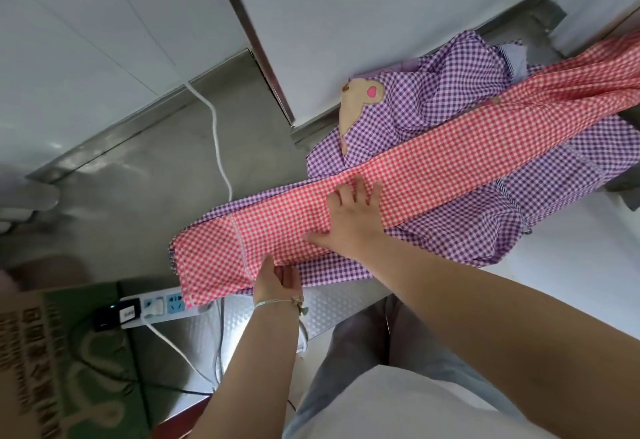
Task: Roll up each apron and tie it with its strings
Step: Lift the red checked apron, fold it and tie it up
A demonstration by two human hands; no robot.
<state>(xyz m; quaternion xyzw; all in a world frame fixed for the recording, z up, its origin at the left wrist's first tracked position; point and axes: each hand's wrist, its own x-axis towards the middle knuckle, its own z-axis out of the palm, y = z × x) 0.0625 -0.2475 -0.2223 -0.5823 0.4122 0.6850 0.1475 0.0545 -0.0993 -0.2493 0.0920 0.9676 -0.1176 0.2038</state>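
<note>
Two aprons overlap on the counter: the red apron, cut off at right, hides much of the purple apron. Right hand presses it flat, fingers spread; left hand pinches its near edge.

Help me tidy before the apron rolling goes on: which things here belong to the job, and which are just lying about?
Job: red checked apron, folded into a long strip under the flat right hand; left hand at its near edge; purple checked apron beneath.

Lying about: power strip, white cable, green printed box.
</note>
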